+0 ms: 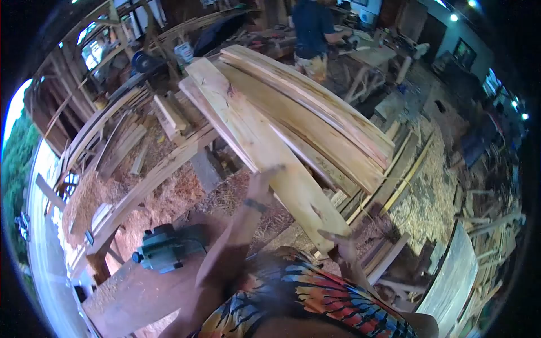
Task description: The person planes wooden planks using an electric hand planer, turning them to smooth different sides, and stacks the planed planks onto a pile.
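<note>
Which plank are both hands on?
The pale plank ending nearest the camera: left hand at its side edge, right hand at its near end. Neither hand is on the other planks.

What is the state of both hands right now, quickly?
Left hand: holding the plank by its side edge.
Right hand: holding the same plank at its near end.

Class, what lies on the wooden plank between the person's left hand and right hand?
Nothing: the head view shows a bare stretch of wooden plank, with a dark mark, between left hand and right hand.
</note>
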The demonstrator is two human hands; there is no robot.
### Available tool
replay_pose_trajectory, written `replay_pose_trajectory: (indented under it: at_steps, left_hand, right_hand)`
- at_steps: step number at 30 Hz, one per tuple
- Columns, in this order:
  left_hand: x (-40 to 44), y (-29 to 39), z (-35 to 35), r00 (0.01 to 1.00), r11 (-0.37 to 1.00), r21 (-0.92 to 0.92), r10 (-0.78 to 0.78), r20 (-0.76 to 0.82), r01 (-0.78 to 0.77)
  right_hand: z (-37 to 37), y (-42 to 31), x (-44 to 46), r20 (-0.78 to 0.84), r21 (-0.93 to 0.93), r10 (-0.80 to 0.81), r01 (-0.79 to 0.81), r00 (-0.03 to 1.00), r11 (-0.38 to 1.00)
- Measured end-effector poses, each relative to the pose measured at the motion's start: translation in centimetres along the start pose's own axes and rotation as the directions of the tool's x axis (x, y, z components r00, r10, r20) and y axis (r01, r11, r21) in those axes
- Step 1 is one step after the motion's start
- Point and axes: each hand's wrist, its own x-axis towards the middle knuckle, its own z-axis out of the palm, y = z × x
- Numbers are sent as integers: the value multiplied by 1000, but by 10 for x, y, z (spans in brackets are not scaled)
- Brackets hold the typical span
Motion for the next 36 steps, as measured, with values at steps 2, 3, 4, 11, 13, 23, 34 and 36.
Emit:
replay_pose_trajectory:
  at_steps: [2, 3, 4, 11, 13, 23, 34, 36]
  left_hand:
    - [-20, 5, -3, 999, 987, -155, -32, -8, 31]
    - [-28, 16, -2, 1000, 984, -179, -19, -14, 16]
    - [-38, 28, -1, 1000, 979, -202, -5, -24, 0]
    - [-110, 124, -47, 914, 872, -286, 347, -210, -397]
    - [-138, 157, -89, 853, 768, -382, 416, -313, -515]
    - [-381, 158, -267, 234, 400, -97, 309, -922, -911]
    - [-549, 56, -470, 303, 293, -183, 448, -841, -939]
    - [-574, 54, -496, 251, 322, -106, 454, -855, -941]
  right_hand:
    - [2, -7, -5, 60, 19, -3, 2, 998, 1000]
    - [-12, -8, -1, 99, -17, 19, -18, 995, 1000]
    - [-20, -5, 7, 136, -21, 26, -23, 990, 999]
    - [18, -42, 65, 370, 55, 138, -170, 919, 984]
    - [41, -44, 79, 303, -107, 126, -97, 945, 989]
    - [211, -38, 81, 688, -469, 420, -79, 592, 880]
    - [411, 47, 12, 923, 137, 281, 909, -261, 394]
    - [426, 68, 2, 901, 195, 352, 962, -252, 189]
